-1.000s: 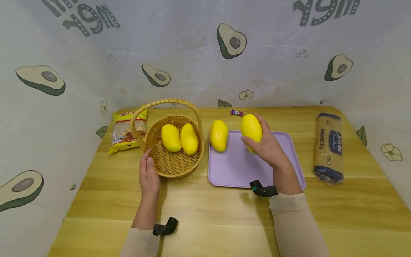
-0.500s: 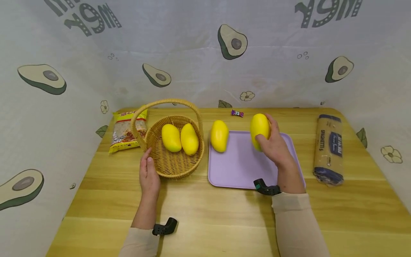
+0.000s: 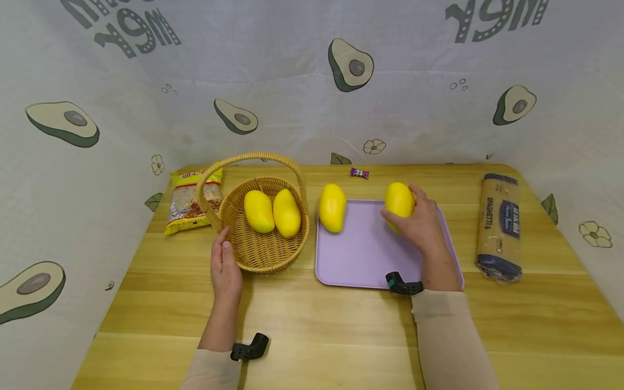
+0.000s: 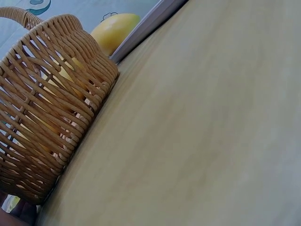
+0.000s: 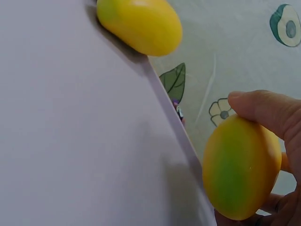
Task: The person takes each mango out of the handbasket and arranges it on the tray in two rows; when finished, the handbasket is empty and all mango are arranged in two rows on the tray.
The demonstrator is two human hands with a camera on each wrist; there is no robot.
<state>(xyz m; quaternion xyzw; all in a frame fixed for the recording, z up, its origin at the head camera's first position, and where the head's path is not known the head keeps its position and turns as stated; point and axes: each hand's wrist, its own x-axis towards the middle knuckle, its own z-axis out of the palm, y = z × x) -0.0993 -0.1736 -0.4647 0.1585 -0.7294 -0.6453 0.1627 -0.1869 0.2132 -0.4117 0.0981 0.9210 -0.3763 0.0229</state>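
My right hand (image 3: 423, 225) grips a yellow mango (image 3: 400, 199) at the back right of the lilac tray (image 3: 361, 260). In the right wrist view, the thumb lies over the top of this mango (image 5: 240, 167) and fingers curl behind it; its near side is greenish. Another mango (image 3: 333, 208) lies at the tray's back left corner. Left of the tray stands a wicker basket (image 3: 263, 257) with a tall handle, holding two mangoes. My left hand (image 3: 226, 273) touches the basket's left side with its fingers extended; in the left wrist view only bits of fingers (image 4: 23, 212) show.
A yellow-edged food bag (image 3: 187, 200) lies behind the basket's left side. A small purple-wrapped sweet (image 3: 359, 173) is near the table's back edge. To the right of the tray lies a spaghetti pack (image 3: 499, 227). A patterned curtain (image 3: 292, 81) hangs behind the table.
My right hand has carried the mango rightward over the tray, then lowered it at the back right. My left hand, the basket and the other mangoes have stayed in place.
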